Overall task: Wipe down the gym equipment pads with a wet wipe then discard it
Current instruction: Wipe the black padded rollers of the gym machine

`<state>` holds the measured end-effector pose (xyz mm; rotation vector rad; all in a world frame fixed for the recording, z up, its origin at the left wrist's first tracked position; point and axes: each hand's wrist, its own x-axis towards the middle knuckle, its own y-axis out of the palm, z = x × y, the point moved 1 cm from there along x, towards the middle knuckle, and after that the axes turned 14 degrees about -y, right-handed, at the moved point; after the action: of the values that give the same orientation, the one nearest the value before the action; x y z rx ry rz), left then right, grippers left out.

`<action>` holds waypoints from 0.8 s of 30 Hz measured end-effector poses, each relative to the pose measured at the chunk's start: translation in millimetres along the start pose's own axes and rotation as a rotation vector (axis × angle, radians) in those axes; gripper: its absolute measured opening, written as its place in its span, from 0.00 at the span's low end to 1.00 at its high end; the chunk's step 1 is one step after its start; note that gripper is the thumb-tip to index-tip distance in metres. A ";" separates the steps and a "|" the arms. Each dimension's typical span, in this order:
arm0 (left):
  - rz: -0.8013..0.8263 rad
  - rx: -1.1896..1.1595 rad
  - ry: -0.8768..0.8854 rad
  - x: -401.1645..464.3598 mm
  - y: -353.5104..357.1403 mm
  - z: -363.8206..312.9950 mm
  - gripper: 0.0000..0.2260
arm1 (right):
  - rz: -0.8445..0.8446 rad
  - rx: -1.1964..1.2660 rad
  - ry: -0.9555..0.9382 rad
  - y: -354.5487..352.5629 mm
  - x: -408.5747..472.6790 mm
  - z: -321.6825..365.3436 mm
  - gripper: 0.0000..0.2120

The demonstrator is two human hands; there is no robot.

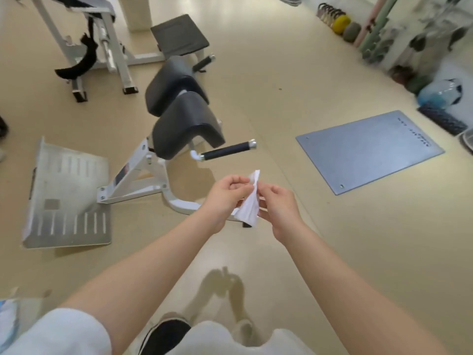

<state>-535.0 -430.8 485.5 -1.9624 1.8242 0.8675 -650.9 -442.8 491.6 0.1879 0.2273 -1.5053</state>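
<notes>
Here the left hand and right hand meet in mid-air above the floor, both pinching a white wipe between them. The left thumb and fingers curl round its upper part; the right fingers nip its edge at 3 o'clock. The wipe is crumpled and partly folded, one corner sticking up at 12 o'clock, the rest hanging down between the wrists.

At 11 o'clock from the hands stands a white-framed bench with two black pads, glossy and curved, one behind the other. A black-gripped handle juts from the near pad toward the hands, and the bench's curved foot lies just behind the wipe. At 9 o'clock sits a slotted metal footplate. Farther off at 11 o'clock is a flat black seat and a white machine frame.

At 2 o'clock a grey mat lies flat on the floor; dark lettering runs near its far edge, too blurred to read. Beyond it, along the wall, are balls and small gear, blurred. At 6 o'clock a dark shoe shows.
</notes>
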 end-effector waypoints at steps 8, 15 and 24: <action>0.108 0.118 -0.058 61.0 116.1 -22.1 0.04 | -0.003 0.055 0.029 -124.4 55.5 9.4 0.06; 0.254 0.105 -0.137 157.9 184.3 -66.8 0.06 | -0.109 0.019 -0.008 -197.0 153.4 24.4 0.06; 0.308 0.045 -0.176 287.3 244.6 -183.4 0.06 | -0.237 0.259 -0.006 -273.1 324.1 100.7 0.06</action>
<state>-736.0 -799.1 486.4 -1.5466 2.0500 1.0423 -903.6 -797.2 508.0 0.3733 0.0491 -1.7691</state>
